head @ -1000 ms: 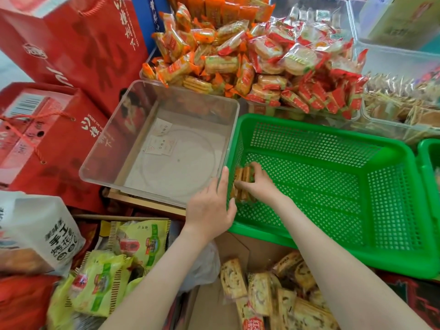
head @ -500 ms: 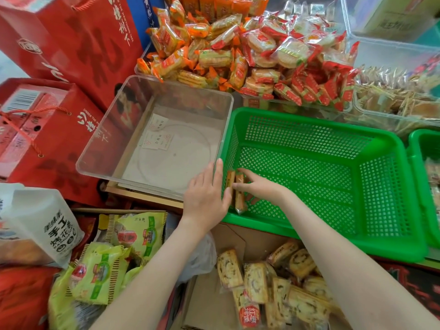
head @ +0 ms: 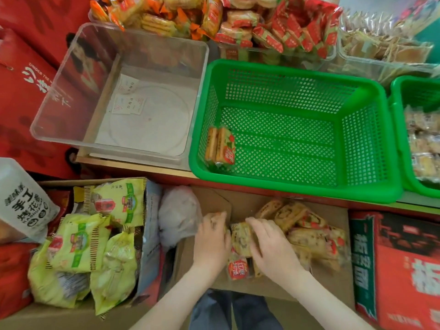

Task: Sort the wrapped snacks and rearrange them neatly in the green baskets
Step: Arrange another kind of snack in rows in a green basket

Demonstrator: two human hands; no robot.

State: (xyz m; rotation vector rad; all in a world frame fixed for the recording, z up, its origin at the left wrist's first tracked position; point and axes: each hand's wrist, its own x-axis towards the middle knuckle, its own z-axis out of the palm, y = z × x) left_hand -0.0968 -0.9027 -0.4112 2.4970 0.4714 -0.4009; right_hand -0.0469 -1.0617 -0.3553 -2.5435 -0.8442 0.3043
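A green basket (head: 292, 186) stands on the shelf, holding two wrapped snacks (head: 220, 146) upright against its left wall. Below it an open cardboard box (head: 321, 213) holds several wrapped swirl-cake snacks (head: 300, 222). Both hands are down in that box. My left hand (head: 210, 241) and my right hand (head: 271, 246) sit either side of a wrapped snack (head: 241, 239), fingers curled onto it. A second green basket (head: 400, 91) with wrapped snacks shows at the right edge.
A clear plastic bin (head: 119, 44) stands left of the green basket. Clear bins of orange and red wrapped crackers (head: 214, 17) sit behind. Yellow-green snack bags (head: 95, 236) fill a box at the left. Red gift boxes (head: 23, 86) stand at left and lower right.
Both hands left the green basket and dropped into the cardboard box below. The two snacks stay standing against the basket's left wall. The camera tilted downward.
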